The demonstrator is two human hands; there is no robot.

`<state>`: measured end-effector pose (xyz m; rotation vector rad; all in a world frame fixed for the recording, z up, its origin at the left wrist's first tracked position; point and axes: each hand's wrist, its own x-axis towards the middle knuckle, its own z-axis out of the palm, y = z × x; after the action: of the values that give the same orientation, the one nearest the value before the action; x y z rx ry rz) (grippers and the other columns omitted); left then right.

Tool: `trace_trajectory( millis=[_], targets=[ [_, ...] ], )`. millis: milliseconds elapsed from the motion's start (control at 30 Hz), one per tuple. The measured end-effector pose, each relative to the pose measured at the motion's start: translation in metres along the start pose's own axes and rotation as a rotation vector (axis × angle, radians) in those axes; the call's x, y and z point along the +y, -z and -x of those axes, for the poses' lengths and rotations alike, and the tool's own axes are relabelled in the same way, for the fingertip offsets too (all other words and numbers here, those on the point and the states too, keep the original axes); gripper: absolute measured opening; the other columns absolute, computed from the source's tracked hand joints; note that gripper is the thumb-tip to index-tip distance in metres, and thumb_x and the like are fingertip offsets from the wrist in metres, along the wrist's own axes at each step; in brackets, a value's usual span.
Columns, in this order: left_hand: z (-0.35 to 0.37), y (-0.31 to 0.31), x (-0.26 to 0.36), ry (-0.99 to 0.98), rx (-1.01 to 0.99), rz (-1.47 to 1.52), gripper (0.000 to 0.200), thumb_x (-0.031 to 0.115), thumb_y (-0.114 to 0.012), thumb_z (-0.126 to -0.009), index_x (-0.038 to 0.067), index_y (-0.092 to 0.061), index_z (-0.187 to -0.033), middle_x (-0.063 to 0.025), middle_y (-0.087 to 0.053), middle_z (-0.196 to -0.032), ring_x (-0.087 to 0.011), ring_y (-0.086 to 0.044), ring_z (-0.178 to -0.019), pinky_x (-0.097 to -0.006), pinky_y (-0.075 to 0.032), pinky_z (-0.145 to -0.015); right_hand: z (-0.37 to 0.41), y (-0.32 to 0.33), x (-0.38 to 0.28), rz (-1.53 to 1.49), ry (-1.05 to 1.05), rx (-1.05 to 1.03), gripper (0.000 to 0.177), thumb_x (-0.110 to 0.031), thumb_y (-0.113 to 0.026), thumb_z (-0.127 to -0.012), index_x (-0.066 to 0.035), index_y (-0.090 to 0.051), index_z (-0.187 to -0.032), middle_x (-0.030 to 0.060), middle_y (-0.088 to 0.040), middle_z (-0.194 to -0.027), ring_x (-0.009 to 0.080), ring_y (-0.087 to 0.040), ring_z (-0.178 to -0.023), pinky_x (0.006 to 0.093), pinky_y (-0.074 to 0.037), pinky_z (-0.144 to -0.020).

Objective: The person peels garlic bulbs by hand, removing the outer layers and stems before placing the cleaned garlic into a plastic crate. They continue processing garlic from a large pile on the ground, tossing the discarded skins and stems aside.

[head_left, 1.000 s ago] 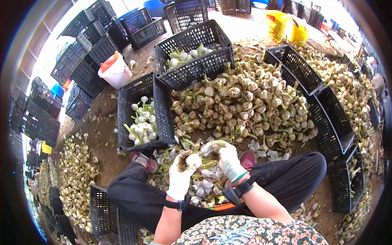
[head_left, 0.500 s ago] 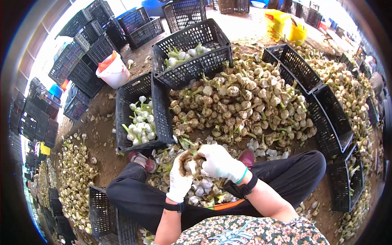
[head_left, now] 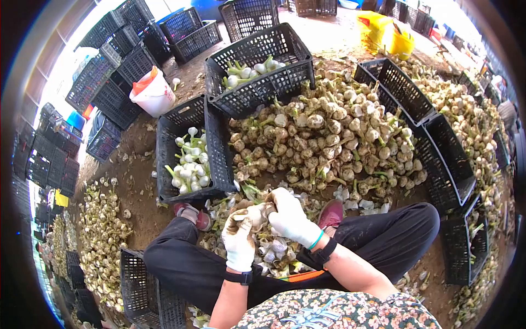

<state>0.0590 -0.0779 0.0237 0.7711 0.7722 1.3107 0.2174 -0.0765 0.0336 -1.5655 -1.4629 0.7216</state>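
Observation:
Both my hands wear white work gloves with soiled fingers and meet above the peelings between my legs. My left hand point(head_left: 239, 239) is closed round a garlic bulb point(head_left: 255, 214), whose pale side shows between the gloves. From the right, my right hand point(head_left: 290, 215) pinches the same bulb, its fingertips partly hidden behind the glove. Loose garlic skins point(head_left: 276, 249) lie just under my hands. A heap of dirty, unpeeled garlic point(head_left: 323, 131) spreads in front of me. Clean white bulbs with green stems point(head_left: 192, 164) fill part of the black crate point(head_left: 219, 159) at front left.
Another black crate point(head_left: 263, 90) holding some white bulbs stands behind it. Black crates point(head_left: 446, 159) border the heap on the right. A white bucket point(head_left: 153, 98) and stacked crates point(head_left: 112, 98) stand at left. More garlic point(head_left: 101, 241) lies on the ground there.
My hands have turned the garlic bulb, and more of its pale side shows. The right hand has shifted slightly nearer my body. The surroundings look the same.

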Motion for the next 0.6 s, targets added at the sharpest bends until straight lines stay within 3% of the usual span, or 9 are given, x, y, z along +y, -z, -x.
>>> trace_trajectory(
  millis=[233,300,333,367,433,467,500,567,600],
  targets=[
    [-0.007,0.011,0.0,0.252,0.031,0.413,0.023,0.014,-0.059,-0.096,0.003,-0.061,-0.116,-0.0146,-0.063,-0.122,-0.0309,-0.059,-0.116,-0.0454,-0.048,-0.1,0.004,-0.014,0.047,0.013,-0.2,0.075,0.028,-0.016,-0.061,-0.076,0.001,-0.056,-0.096,0.024,-0.058,-0.097,0.0417,-0.058,-0.093,0.0468,-0.047,-0.08],
    [-0.008,-0.002,0.0,0.208,-0.038,0.537,0.028,0.025,-0.055,-0.098,0.01,-0.059,-0.121,-0.0166,-0.063,-0.121,-0.0334,-0.059,-0.114,-0.0498,-0.051,-0.096,0.011,-0.021,0.078,0.235,-0.213,-0.153,0.027,-0.02,-0.062,-0.076,0.001,-0.062,-0.093,0.0252,-0.061,-0.095,0.0417,-0.06,-0.092,0.0457,-0.049,-0.081],
    [-0.012,0.003,-0.002,0.279,0.03,0.56,0.026,0.027,-0.053,-0.099,0.009,-0.059,-0.118,-0.0162,-0.062,-0.122,-0.0344,-0.057,-0.117,-0.0507,-0.051,-0.097,0.013,-0.022,0.095,0.356,-0.127,-0.482,0.032,-0.03,-0.063,-0.08,0.0,-0.069,-0.089,0.0255,-0.065,-0.091,0.0415,-0.063,-0.09,0.0456,-0.05,-0.082],
    [-0.018,0.014,-0.004,0.354,0.1,0.58,0.026,0.028,-0.051,-0.1,0.009,-0.06,-0.116,-0.0157,-0.062,-0.123,-0.0355,-0.055,-0.12,-0.0517,-0.051,-0.098,0.021,-0.027,0.108,0.252,-0.162,-0.66,0.042,-0.041,-0.063,-0.083,-0.001,-0.072,-0.086,0.0251,-0.068,-0.088,0.0407,-0.065,-0.087,0.0463,-0.051,-0.083],
    [-0.042,0.025,-0.006,0.295,0.188,0.595,0.034,0.029,-0.054,-0.099,-0.001,-0.056,-0.115,-0.0202,-0.062,-0.119,-0.0361,-0.06,-0.113,-0.0478,-0.053,-0.098,0.031,-0.026,0.111,0.247,-0.292,-0.65,0.051,-0.05,-0.061,-0.084,0.0,-0.072,-0.088,0.0247,-0.068,-0.088,0.0394,-0.065,-0.088,0.0469,-0.05,-0.084],
    [-0.053,0.027,0.0,0.117,0.142,0.654,0.038,0.026,-0.055,-0.099,-0.003,-0.052,-0.123,-0.017,-0.062,-0.118,-0.0335,-0.058,-0.114,-0.0457,-0.053,-0.099,0.027,-0.021,0.113,0.39,-0.285,-0.691,0.04,-0.038,-0.059,-0.085,-0.001,-0.07,-0.095,0.0245,-0.067,-0.089,0.0404,-0.065,-0.088,0.0484,-0.05,-0.083],
    [-0.061,0.012,0.027,0.059,0.11,0.724,0.045,0.031,-0.056,-0.098,-0.003,-0.051,-0.127,-0.0169,-0.061,-0.12,-0.0331,-0.059,-0.114,-0.0437,-0.052,-0.101,0.022,-0.022,0.126,0.393,-0.292,-0.695,0.04,-0.038,-0.059,-0.085,-0.001,-0.07,-0.095,0.0245,-0.067,-0.089,0.0404,-0.065,-0.088,0.0484,-0.05,-0.083],
    [-0.066,-0.002,0.066,0.108,0.131,0.84,0.052,0.039,-0.053,-0.098,0.001,-0.048,-0.133,-0.0163,-0.06,-0.122,-0.0321,-0.06,-0.112,-0.0428,-0.052,-0.099,0.014,-0.031,0.158,0.364,-0.429,-0.222,0.036,-0.025,-0.056,-0.084,-0.002,-0.064,-0.11,0.0249,-0.064,-0.103,0.0405,-0.063,-0.095,0.0482,-0.049,-0.086],
    [-0.068,0.005,0.062,0.104,0.138,0.84,0.052,0.039,-0.053,-0.098,0.001,-0.048,-0.133,-0.0163,-0.06,-0.122,-0.0321,-0.06,-0.112,-0.0428,-0.052,-0.099,0.007,-0.03,0.161,0.395,-0.469,-0.161,0.039,-0.021,-0.054,-0.083,-0.003,-0.06,-0.116,0.0251,-0.061,-0.11,0.0407,-0.061,-0.1,0.0478,-0.049,-0.088]
  ],
)
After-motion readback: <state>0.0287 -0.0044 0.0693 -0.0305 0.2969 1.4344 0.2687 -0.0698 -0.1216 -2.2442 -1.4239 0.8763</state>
